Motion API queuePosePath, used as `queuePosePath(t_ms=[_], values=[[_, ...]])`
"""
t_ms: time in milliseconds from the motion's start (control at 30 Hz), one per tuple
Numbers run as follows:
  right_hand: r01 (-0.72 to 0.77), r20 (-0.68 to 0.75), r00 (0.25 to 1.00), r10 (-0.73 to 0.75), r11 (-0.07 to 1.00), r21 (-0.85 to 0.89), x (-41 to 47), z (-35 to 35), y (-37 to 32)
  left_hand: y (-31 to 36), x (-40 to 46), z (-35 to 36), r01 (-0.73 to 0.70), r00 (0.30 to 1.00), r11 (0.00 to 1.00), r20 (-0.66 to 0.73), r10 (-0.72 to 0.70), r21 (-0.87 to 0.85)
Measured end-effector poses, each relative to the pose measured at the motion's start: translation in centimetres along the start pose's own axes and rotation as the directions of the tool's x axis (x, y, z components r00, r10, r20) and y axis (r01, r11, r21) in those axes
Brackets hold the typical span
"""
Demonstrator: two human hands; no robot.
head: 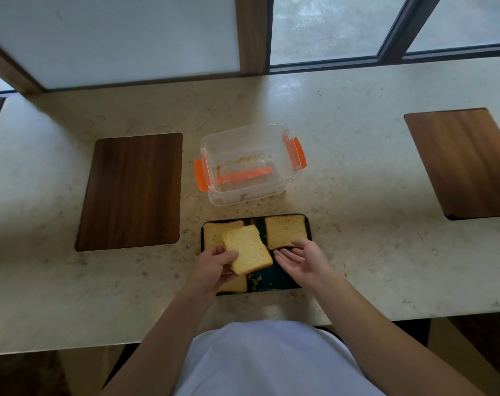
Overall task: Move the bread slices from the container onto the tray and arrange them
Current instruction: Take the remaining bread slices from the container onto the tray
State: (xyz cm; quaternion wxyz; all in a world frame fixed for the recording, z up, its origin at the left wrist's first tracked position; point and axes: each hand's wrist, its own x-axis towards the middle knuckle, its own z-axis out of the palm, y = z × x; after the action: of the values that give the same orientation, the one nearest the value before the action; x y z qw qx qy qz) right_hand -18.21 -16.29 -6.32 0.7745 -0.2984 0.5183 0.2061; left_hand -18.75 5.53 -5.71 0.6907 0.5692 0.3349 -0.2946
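Note:
A black tray (283, 278) lies on the counter in front of me. One bread slice (284, 231) rests flat in its far right corner, another (214, 232) in the far left corner, and a third (236, 285) peeks out near the front left. My left hand (214, 267) grips a thick bread slice (247, 248) by its near edge and holds it tilted above the tray's left half. Over the tray's right half my right hand (300, 260) hovers palm up, fingers apart, holding nothing. Behind the tray stands the clear plastic container (251, 164) with orange clips, holding only crumbs.
A dark wooden board (131, 191) is set into the counter at the left, a lighter one (466, 161) at the far right. Crumbs lie scattered around the container and tray. Windows and a wooden post line the counter's far edge.

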Motion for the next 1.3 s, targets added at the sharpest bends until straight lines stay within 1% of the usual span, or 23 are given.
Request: queuePosePath(t_ms=[33, 100, 167, 233, 300, 433, 467, 500, 567, 633, 667, 700, 767, 867, 933, 1033, 1133, 1300], values=[[-0.008, 0.005, 1.0, 0.009, 0.998, -0.061, -0.2, -0.1, 0.1, -0.1, 0.0, 0.0, -0.004, 1.0, 1.0, 0.001, 0.004, -0.003], [0.008, 0.016, 1.0, -0.004, 0.966, -0.258, -0.6, -0.4, 0.5, 0.0, 0.0, 0.2, -0.017, 1.0, 1.0, 0.014, 0.017, -0.003], [0.076, 0.094, 0.995, -0.038, 0.896, -0.437, -1.1, -0.4, 0.9, 0.1, -0.1, 0.7, -0.032, 0.998, 0.999, 0.055, 0.031, 0.005], [0.131, 0.195, 0.98, -0.035, 0.852, -0.507, -1.6, -0.5, 1.1, 0.2, -0.3, 1.3, -0.033, 0.995, 0.999, 0.091, 0.031, 0.021], [0.183, 0.253, 0.966, -0.051, 0.828, -0.53, -2.0, -0.9, 1.1, 0.3, -0.5, 1.9, -0.018, 0.994, 0.999, 0.112, 0.013, 0.043], [0.322, 0.287, 0.942, -0.173, 0.699, -0.638, -2.8, -1.9, 0.3, 0.4, -0.7, 2.7, -0.012, 0.994, 0.992, 0.113, -0.002, 0.123], [0.343, 0.297, 0.936, -0.188, 0.67, -0.659, -3.0, -2.1, 0.0, 0.4, -0.6, 2.7, -0.042, 0.994, 0.981, 0.103, 0.022, 0.19], [0.366, 0.313, 0.929, -0.199, 0.626, -0.689, -3.3, -2.2, -0.5, 0.4, -0.5, 2.7, -0.099, 0.993, 0.949, 0.089, 0.075, 0.299], [0.421, 0.365, 0.907, -0.21, 0.484, -0.767, -3.8, -2.3, -1.5, 0.5, -0.3, 2.9, -0.255, 0.967, 0.826, 0.126, 0.222, 0.503], [0.479, 0.444, 0.877, -0.182, 0.358, -0.801, -4.3, -2.0, -2.6, 0.8, 0.0, 3.2, -0.415, 0.91, 0.716, 0.245, 0.335, 0.562], [0.505, 0.479, 0.863, -0.163, 0.323, -0.8, -4.5, -1.8, -3.2, 1.1, 0.1, 3.4, -0.473, 0.881, 0.68, 0.306, 0.36, 0.561], [0.527, 0.503, 0.85, -0.158, 0.297, -0.796, -4.6, -1.6, -3.7, 1.3, 0.2, 3.6, -0.504, 0.864, 0.666, 0.345, 0.367, 0.551], [0.545, 0.502, 0.837, -0.215, 0.269, -0.794, -4.5, -1.2, -4.6, 1.6, 0.2, 4.1, -0.499, 0.865, 0.701, 0.344, 0.366, 0.509], [0.533, 0.413, 0.821, -0.395, 0.269, -0.802, -4.0, -1.0, -5.4, 1.3, 0.5, 4.6, -0.449, 0.893, 0.757, 0.269, 0.361, 0.475], [0.518, 0.363, 0.808, -0.463, 0.268, -0.812, -3.5, -1.2, -5.2, 0.9, 0.6, 5.0, -0.415, 0.908, 0.793, 0.253, 0.333, 0.446], [0.487, 0.317, 0.813, -0.489, 0.27, -0.831, -2.4, -1.9, -4.5, 0.3, 0.7, 5.3, -0.351, 0.935, 0.819, 0.221, 0.278, 0.454], [0.46, 0.282, 0.81, -0.514, 0.258, -0.85, -1.3, -2.6, -3.7, -0.2, 0.9, 5.1, -0.32, 0.947, 0.802, 0.189, 0.259, 0.505], [0.405, 0.279, 0.802, -0.529, 0.137, -0.904, 0.4, -3.3, -2.9, -1.0, 1.4, 5.6, -0.25, 0.968, 0.769, 0.123, 0.221, 0.588]])
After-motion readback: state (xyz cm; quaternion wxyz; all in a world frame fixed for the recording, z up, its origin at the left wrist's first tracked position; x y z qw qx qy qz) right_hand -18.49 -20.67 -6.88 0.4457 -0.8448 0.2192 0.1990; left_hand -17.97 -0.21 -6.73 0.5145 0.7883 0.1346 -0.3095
